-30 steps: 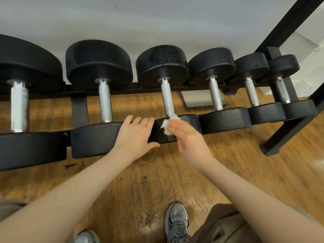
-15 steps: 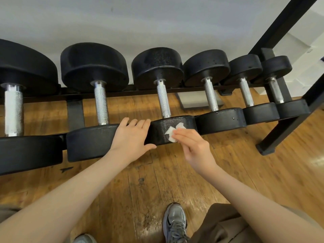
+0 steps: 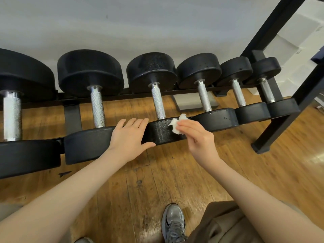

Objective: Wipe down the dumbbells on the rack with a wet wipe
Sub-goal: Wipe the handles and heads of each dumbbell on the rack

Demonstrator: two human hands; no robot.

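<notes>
I see my right hand point(image 3: 198, 137) pinching a crumpled white wet wipe point(image 3: 177, 124) between the fingertips, the fingers curled around it, and pressing it against the near head of the third dumbbell point(image 3: 158, 132) from the left, at that head's upper right corner. My left hand point(image 3: 128, 137) lies flat with its fingers straight and together, palm down on the near head of the second dumbbell point(image 3: 87, 142), where that head meets the third's; the thumb reaches across onto the lower edge of the third's head. It grips nothing.

Six black dumbbells with knurled steel handles sit side by side on the black rack point(image 3: 273, 135), largest at the left and smallest at the right, their far heads toward the pale wall point(image 3: 140, 23). The rack stands on a worn wooden floor point(image 3: 140, 181). Below, I can see a grey sneaker point(image 3: 173, 223) and brown trousers point(image 3: 219, 225).
</notes>
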